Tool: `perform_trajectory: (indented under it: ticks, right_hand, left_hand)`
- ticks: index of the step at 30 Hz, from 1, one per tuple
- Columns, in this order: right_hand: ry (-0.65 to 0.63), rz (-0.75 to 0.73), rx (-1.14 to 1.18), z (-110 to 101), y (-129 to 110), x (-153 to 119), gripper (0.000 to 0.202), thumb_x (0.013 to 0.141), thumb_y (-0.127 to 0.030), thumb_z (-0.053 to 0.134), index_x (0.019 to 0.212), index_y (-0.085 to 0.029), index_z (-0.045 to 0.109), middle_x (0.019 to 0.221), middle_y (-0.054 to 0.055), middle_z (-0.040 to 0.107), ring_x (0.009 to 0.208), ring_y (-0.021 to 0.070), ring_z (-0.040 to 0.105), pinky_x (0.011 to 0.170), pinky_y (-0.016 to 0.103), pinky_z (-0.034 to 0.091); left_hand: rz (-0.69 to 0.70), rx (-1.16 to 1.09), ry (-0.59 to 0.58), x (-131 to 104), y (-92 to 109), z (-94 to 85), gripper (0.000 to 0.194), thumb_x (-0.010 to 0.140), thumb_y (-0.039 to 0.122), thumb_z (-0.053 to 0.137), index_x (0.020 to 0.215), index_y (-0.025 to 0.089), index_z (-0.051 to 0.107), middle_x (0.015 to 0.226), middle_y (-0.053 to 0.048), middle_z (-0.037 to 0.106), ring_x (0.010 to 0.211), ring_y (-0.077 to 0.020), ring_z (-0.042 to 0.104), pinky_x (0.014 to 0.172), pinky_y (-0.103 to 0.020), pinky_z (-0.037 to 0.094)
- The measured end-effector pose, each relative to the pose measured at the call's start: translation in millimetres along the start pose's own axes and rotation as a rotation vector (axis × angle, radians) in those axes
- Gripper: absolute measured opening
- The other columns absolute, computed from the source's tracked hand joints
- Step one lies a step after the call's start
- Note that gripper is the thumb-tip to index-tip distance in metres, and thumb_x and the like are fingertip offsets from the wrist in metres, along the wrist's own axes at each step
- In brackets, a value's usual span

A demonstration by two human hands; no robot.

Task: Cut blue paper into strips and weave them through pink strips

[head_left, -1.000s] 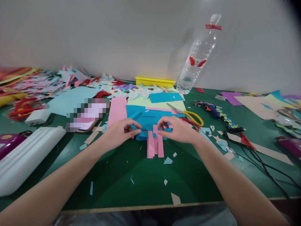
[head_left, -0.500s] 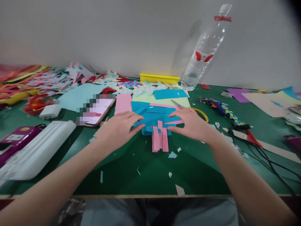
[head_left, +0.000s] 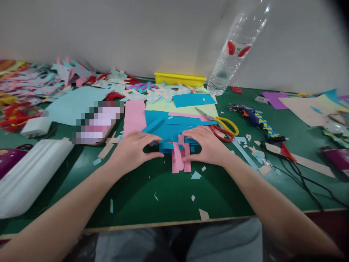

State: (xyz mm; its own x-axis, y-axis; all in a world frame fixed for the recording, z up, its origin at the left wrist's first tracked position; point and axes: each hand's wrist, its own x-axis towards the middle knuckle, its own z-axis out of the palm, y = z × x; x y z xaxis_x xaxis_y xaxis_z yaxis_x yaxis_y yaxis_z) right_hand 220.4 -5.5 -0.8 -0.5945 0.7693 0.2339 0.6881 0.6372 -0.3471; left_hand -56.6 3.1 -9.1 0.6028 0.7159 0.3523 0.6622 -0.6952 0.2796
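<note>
Pink paper strips (head_left: 177, 160) cross over and under short blue strips (head_left: 166, 146) in the middle of the green table. To their left is my left hand (head_left: 135, 147), its thumb and fingers apart beside the blue strip ends. My right hand (head_left: 207, 147) curves around the right side, fingers over the blue ends and thumb tip at the right pink strip; whether it pinches the paper is unclear. Blue sheets (head_left: 170, 127) lie just behind both hands, next to a pink sheet (head_left: 135, 116).
Scissors (head_left: 225, 125) with yellow and red handles lie behind my right hand. A phone (head_left: 99, 123) and white case (head_left: 35, 174) are at left. A bottle (head_left: 231, 54) leans at the wall near a yellow tray (head_left: 180, 79). Cables (head_left: 302, 178) and paper scraps are at right.
The view has shifted. My right hand has moved left, closer to the woven strips, and its thumb has come to the right pink strip. The red scissor handle is now uncovered.
</note>
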Motion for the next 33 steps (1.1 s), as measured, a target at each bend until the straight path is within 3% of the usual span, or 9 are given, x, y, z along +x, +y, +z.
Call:
perform_trajectory:
  ticks: [6, 12, 21, 24, 28, 33]
  right_hand:
    - [-0.049, 0.009, 0.014, 1.8, -0.2, 0.2, 0.071, 0.071, -0.064, 0.063, 0.127, -0.023, 0.049, 0.125, 0.010, 0.058, 0.119, 0.0301, 0.049, 0.102, 0.047, 0.034]
    - [-0.046, -0.030, 0.005, 4.9, -1.1, -0.1, 0.065, 0.073, -0.056, 0.066, 0.127, -0.023, 0.050, 0.127, 0.009, 0.058, 0.121, 0.0290, 0.048, 0.107, 0.050, 0.027]
    - [-0.065, -0.057, -0.020, 6.6, -3.8, 0.8, 0.064, 0.074, -0.058, 0.063, 0.126, -0.021, 0.051, 0.130, 0.009, 0.056, 0.124, 0.0287, 0.046, 0.110, 0.050, 0.023]
    - [-0.011, -0.066, -0.014, 5.6, -5.0, 0.7, 0.050, 0.082, -0.050, 0.058, 0.123, -0.022, 0.053, 0.129, 0.007, 0.057, 0.123, 0.0263, 0.048, 0.110, 0.049, 0.025]
    - [0.134, -0.034, -0.047, 6.7, -5.7, 1.6, 0.027, 0.090, -0.027, 0.046, 0.114, -0.023, 0.057, 0.120, 0.005, 0.063, 0.115, 0.0228, 0.054, 0.108, 0.047, 0.029]
    - [0.271, -0.026, -0.166, 0.2, -13.6, -0.4, 0.022, 0.089, -0.023, 0.046, 0.105, -0.023, 0.061, 0.104, 0.006, 0.069, 0.100, 0.0245, 0.061, 0.093, 0.045, 0.041]
  left_hand:
    - [0.027, 0.027, -0.025, -0.3, 0.4, 5.1, 0.035, 0.086, 0.052, 0.055, 0.103, 0.022, 0.063, 0.091, -0.004, 0.070, 0.083, -0.0204, 0.063, 0.081, -0.034, 0.044]
    - [0.083, 0.053, -0.044, 0.6, 2.4, 5.8, 0.032, 0.087, 0.049, 0.056, 0.101, 0.021, 0.064, 0.091, -0.004, 0.071, 0.086, -0.0206, 0.065, 0.086, -0.035, 0.041]
    - [0.178, 0.072, -0.070, 2.1, 4.0, 6.4, 0.029, 0.088, 0.043, 0.057, 0.106, 0.021, 0.064, 0.099, -0.005, 0.070, 0.090, -0.0207, 0.065, 0.088, -0.036, 0.036]
    - [0.187, 0.073, -0.052, 1.3, 5.9, 3.9, 0.038, 0.087, 0.047, 0.058, 0.111, 0.019, 0.061, 0.103, -0.007, 0.068, 0.095, -0.0212, 0.063, 0.086, -0.035, 0.038]
    - [0.183, 0.077, -0.009, -0.8, 8.4, 0.8, 0.041, 0.088, 0.051, 0.053, 0.111, 0.018, 0.060, 0.104, -0.009, 0.067, 0.095, -0.0218, 0.062, 0.086, -0.035, 0.040]
    - [0.155, 0.126, 0.124, 3.5, 17.9, -10.1, 0.016, 0.092, 0.026, 0.049, 0.094, 0.020, 0.063, 0.092, -0.004, 0.070, 0.085, -0.0188, 0.063, 0.081, -0.034, 0.045]
